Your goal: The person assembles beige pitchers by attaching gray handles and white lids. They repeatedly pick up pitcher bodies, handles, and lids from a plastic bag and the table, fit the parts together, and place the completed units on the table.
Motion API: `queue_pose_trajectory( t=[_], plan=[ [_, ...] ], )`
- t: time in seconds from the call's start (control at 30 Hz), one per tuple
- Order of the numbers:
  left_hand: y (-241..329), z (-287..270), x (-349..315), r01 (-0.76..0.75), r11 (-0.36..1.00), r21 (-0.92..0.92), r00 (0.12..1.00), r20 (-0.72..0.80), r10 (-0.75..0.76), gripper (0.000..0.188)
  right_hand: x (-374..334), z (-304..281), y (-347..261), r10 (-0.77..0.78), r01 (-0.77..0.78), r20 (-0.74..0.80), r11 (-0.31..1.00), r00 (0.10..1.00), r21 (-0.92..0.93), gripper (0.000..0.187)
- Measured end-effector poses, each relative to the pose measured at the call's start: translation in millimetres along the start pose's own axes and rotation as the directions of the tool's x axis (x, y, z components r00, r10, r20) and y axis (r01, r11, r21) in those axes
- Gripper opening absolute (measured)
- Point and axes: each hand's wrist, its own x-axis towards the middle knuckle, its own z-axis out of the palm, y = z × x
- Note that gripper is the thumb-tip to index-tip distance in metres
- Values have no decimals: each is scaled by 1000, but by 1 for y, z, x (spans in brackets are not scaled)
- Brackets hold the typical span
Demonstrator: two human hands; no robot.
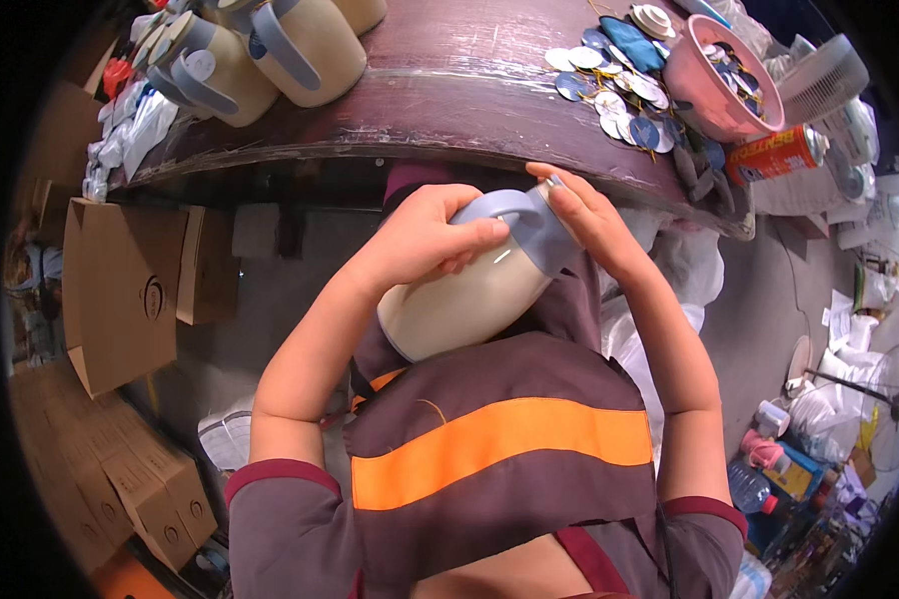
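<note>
A cream thermos jug [474,299] with a grey-blue collar and handle lies tilted across my lap, its top toward the upper right. My left hand [430,240] is closed round the handle side, the thumb lying along the handle. At the top end, my right hand [591,222] is cupped round the lid and collar; its palm side and part of the lid are hidden. Similar jugs stand at the table's far left, among them one with its handle facing me [315,55] and another with a round pale tag [220,75].
Ahead is a dark red table [449,110] with a worn edge. On its right are several round tags [609,85], a pink basket [714,85] and an orange-red spray can [777,153]. Cardboard boxes [120,295] stand at left; a fan [879,394] and clutter at right.
</note>
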Motion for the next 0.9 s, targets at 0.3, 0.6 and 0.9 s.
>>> queue_pose_trajectory(
  t=[0.3, 0.6, 0.9],
  plan=[
    [-24, 2, -3, -245, 892, -379, 926, -363, 100, 19, 125, -27, 14, -414, -40, -348, 595, 841, -803, 71],
    [-44, 10, 9, -249, 948, -200, 909, -387, 157, 27, 49, 3, 59, -582, 102, -56, 235, 811, -967, 52],
    [-51, 16, 15, -289, 938, -191, 909, -362, 206, 34, 54, -36, 54, -471, 203, -425, 818, 773, -538, 14]
  ],
)
